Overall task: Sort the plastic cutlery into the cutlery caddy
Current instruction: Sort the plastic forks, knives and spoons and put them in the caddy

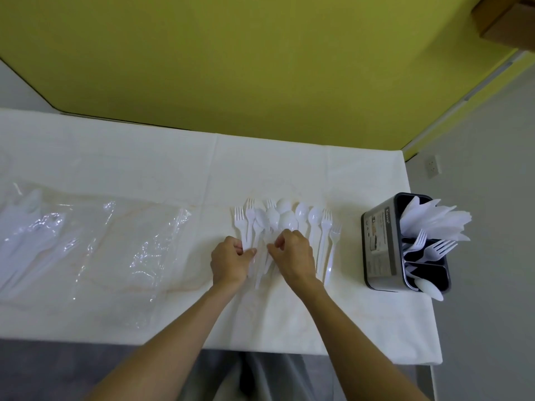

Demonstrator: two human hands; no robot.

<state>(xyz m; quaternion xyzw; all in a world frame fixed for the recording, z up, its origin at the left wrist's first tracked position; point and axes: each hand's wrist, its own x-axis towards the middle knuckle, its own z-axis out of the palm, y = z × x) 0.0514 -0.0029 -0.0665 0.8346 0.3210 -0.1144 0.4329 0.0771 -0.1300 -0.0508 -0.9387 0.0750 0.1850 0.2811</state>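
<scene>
A fan of white plastic forks and spoons lies on the white tablecloth in the middle of the table. My left hand pinches the handle of a fork at the fan's left side. My right hand rests on the handles in the middle, fingers curled on a spoon handle. A dark cutlery caddy stands at the right, apart from both hands. It holds knives in the far compartment, forks in the middle one and a spoon in the near one.
Clear plastic packaging lies spread on the left of the table, with more white cutlery inside a bag at the far left. The table's right edge runs just beyond the caddy. A yellow wall stands behind.
</scene>
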